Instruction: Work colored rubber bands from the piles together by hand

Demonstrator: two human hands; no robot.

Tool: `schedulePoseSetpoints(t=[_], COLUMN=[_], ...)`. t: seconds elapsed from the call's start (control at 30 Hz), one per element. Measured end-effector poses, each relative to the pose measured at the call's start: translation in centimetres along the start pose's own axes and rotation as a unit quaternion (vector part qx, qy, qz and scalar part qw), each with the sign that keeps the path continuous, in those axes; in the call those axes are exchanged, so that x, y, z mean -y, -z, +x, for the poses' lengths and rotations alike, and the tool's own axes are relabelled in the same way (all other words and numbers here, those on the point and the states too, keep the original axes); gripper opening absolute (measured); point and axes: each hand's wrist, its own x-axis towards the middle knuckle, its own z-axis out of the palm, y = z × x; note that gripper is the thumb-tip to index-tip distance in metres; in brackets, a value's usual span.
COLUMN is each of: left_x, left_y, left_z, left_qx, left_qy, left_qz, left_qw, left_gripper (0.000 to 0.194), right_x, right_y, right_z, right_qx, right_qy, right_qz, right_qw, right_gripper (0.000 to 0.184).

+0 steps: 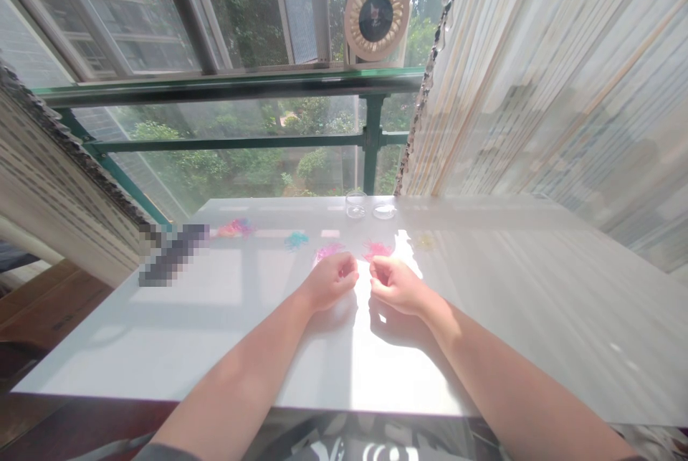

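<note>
1. Below the table's (134,346) near edge, toward its middle: a dark top (290,441), partly in view.
2. On its front, also below that edge: bold white print (395,453) with rounded strokes, too cut off to read.
3. Below the table's near edge, toward its left corner: a plain dark grey left sleeve (166,452), short, leaving the left forearm (236,375) bare.
4. Over the table: bare hands, left (334,282) and right (398,285).

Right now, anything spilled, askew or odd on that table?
Yes: a dark pixelated patch at the left edge of the white table hides whatever is there. The far-left pile mixes colours, unlike the teal pile next to it. Nothing looks spilled or damaged.
</note>
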Motion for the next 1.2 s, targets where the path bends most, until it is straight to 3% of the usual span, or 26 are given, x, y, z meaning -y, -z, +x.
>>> schedulePoseSetpoints(t=[0.17, 0.4, 1.2], left_x=[0.57, 0.01, 0.41], left_y=[0.49, -0.07, -0.09], left_z=[0.17, -0.01, -0.03], left_qx=[-0.043, 0.011, 0.005], left_qy=[0.017, 0.000, 0.009], left_qz=[0.013, -0.015, -0.005], left_qw=[0.999, 1.000, 1.000], left_gripper=[0.013, 0.013, 0.012], right_x=[-0.10, -0.16, -0.21], right_y=[0.19, 0.07, 0.22], right_z=[0.15, 0.11, 0.00], right_qx=[-0.025, -0.018, -0.009], right_qy=[0.000, 0.010, 0.005], right_qz=[-0.007, 0.002, -0.022], right_qw=[1.000, 1.000, 1.000], right_gripper=[0.014, 0.004, 0.010])
